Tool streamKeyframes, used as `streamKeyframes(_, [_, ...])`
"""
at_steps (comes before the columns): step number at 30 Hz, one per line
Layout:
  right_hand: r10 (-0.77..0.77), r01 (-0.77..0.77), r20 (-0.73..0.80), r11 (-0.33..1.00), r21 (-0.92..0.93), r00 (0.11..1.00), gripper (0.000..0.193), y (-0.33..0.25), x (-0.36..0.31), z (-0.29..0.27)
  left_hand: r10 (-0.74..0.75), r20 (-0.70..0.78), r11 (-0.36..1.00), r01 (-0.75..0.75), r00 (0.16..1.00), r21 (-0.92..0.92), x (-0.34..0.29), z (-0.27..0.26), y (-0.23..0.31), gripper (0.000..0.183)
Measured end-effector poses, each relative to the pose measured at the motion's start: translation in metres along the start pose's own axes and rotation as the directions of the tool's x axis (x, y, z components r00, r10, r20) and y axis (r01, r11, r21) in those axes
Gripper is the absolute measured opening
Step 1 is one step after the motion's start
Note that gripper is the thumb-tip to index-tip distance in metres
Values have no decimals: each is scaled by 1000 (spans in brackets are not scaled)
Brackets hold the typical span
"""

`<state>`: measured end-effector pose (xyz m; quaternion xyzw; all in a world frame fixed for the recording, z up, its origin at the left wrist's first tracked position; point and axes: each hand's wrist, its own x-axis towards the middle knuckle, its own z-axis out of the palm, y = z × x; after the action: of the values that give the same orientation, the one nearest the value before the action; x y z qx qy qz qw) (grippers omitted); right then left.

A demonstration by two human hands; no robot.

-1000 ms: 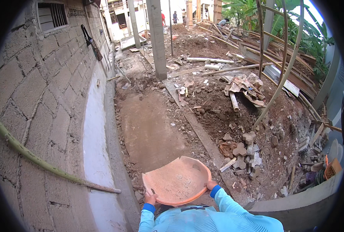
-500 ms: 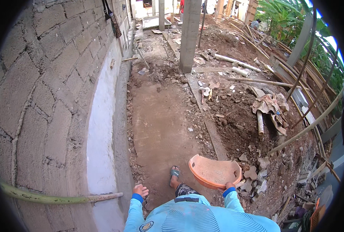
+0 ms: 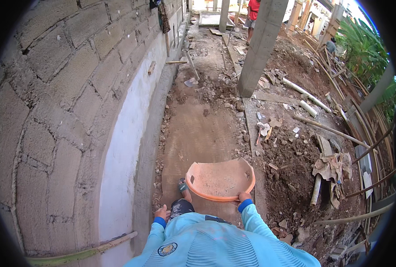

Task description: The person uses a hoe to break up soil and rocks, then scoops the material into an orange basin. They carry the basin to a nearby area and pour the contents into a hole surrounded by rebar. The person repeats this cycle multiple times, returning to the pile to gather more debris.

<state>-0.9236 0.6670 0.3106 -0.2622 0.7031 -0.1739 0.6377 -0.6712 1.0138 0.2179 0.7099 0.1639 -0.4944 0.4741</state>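
Observation:
My right hand (image 3: 244,196) grips the near right rim of an orange plastic basin (image 3: 220,178). Its far edge is cut away or broken into a wide curve, and a hole shows near its left side. Dried grey dirt coats the inside, and no load is visible in it. The basin hangs in front of me over the dirt path, tilted so its inside faces up. My left hand (image 3: 162,212) hangs loose by my left side near the wall's foot, holding nothing, fingers slightly bent and apart. My sandalled left foot (image 3: 183,186) shows left of the basin.
A block wall (image 3: 64,111) runs along my left, with a bamboo pole (image 3: 86,250) jutting out. Ahead, a shovel (image 3: 191,73) stands on the path beside rubble, near a concrete post (image 3: 262,44). Loose soil, pipes and poles lie right. A person in red (image 3: 252,13) stands far ahead.
The basin has swung left and up, still in my right hand, and now sits across the path. My view has shifted left and forward, bringing the person in red more into sight.

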Motion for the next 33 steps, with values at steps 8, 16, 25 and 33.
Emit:
streamKeyframes(8, [24,-29,149,999,30,989,34,-117,88,209,-10,362,963,106,932,-247,98,108,304,65])
streamKeyframes(16, [161,-185,162,972,146,974,35,-259,166,320,-46,231,995,65,972,-76,246,161,484,39])
streamKeyframes(25, [19,-60,-176,971,-231,984,38,-319,506,440,-135,72,984,142,988,-110,462,259,615,35])
streamKeyframes(33, [394,-423,-179,889,-177,902,34,-323,691,515,-387,-206,904,414,899,107,675,355,699,31])
